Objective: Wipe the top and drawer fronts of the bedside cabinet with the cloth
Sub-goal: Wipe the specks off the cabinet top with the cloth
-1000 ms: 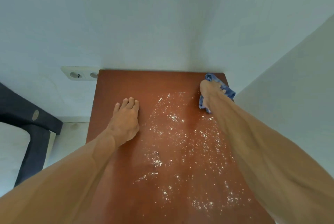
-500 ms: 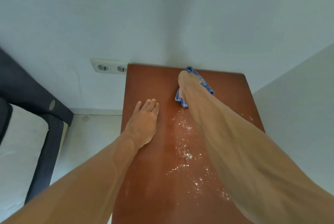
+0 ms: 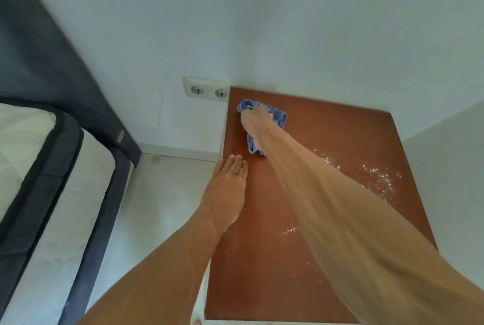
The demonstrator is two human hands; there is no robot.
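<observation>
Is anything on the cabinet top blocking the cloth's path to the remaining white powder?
Nothing visible does. The cloth, under the right hand, sits at the back left corner; bare cabinet top lies between it and the powder toward the right edge.

You are in a bedroom of a home; a bed (image 3: 47, 193) with a white mattress and dark padded frame stands at your left, its dark headboard (image 3: 52, 62) against the pale painted wall (image 3: 288, 23); a red-brown bedside cabinet (image 3: 327, 136) fills the corner beside it; a double wall socket (image 3: 207, 90) sits just left of the cabinet's back edge; light floor tiles (image 3: 162, 206) show between bed and cabinet.
</observation>
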